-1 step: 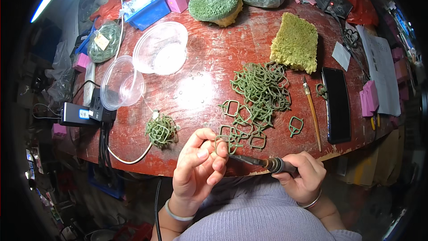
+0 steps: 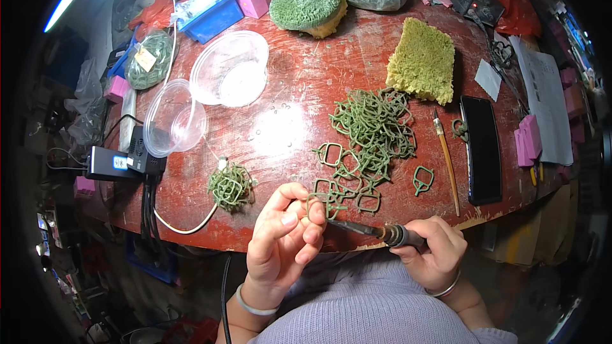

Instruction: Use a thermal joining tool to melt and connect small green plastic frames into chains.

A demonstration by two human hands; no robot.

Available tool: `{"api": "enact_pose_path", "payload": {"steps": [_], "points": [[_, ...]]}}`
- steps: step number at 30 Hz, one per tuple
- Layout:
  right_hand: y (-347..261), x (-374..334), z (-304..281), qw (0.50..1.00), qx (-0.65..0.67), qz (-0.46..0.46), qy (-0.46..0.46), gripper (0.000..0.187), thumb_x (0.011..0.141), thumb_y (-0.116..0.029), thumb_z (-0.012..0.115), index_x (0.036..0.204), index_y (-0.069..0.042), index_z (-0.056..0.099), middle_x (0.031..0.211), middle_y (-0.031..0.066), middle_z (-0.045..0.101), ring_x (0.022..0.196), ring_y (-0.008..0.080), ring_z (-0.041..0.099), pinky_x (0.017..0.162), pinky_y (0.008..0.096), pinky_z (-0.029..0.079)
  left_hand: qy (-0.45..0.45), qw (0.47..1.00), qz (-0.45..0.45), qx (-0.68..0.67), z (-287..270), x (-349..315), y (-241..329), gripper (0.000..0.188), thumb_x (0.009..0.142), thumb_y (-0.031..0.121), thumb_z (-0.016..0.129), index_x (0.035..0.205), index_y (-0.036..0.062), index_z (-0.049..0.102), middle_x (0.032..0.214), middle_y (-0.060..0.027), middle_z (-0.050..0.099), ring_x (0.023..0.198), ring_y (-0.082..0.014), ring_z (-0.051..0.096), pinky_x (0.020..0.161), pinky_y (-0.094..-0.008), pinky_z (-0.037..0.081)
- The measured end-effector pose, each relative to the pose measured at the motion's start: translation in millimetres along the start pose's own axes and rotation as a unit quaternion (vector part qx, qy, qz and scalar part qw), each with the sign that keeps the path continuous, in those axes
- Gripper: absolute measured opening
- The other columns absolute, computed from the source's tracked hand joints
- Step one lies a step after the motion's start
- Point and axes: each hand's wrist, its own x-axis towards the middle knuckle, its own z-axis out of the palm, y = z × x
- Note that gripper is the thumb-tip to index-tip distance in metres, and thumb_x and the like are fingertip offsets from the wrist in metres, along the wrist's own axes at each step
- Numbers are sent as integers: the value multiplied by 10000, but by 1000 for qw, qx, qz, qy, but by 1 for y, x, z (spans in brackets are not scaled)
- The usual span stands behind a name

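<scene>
My left hand (image 2: 274, 239) pinches a small green square-framed ring (image 2: 310, 207) between thumb and fingers, just over the table's near edge. The fingers hide part of it. My right hand (image 2: 437, 251) is closed around the black handle of a soldering iron (image 2: 396, 236). Its dark metal tip points left and reaches the ring at my left fingertips; whether they touch I cannot tell. Beyond my hands lies a tangled heap of similar green rings (image 2: 373, 130), with several loose ones along its near side. One single ring (image 2: 422, 179) rests apart, to the right.
A smaller ring cluster (image 2: 231, 186) sits at left beside a white cable. Right of the heap lie a wooden-handled craft knife (image 2: 447, 165) and a black phone (image 2: 481, 150). Farther back are a yellow sponge block (image 2: 421, 60), a round green pad (image 2: 306, 6) and clear plastic tubs (image 2: 229, 67).
</scene>
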Motion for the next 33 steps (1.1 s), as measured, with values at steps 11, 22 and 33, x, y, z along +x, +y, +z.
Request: {"api": "enact_pose_path", "payload": {"steps": [11,22,33], "points": [[1,-1,-4,999,-20,44,20,293,823,-232,798,893,-4,626,664,71,573,529,187,570,465,300,439,-7,997,24,-74,0,0,-1,360,890,82,534,1221,-31,447,987,-150,566,743,-122,512,428,-143,434],[3,-3,-3,999,-17,34,31,299,821,-237,799,894,-3,627,683,72,599,538,181,577,472,294,451,-16,998,10,-68,-3,0,0,327,925,104,524,1237,27,460,989,-150,542,745,-130,513,491,-188,439],[0,-1,5,1000,3,15,6,339,847,-312,771,882,-7,626,680,58,596,535,147,565,479,270,439,12,999,37,32,3,2,-7,261,946,107,500,1187,29,438,959,-155,560,721,-138,527,474,-206,455]]}}
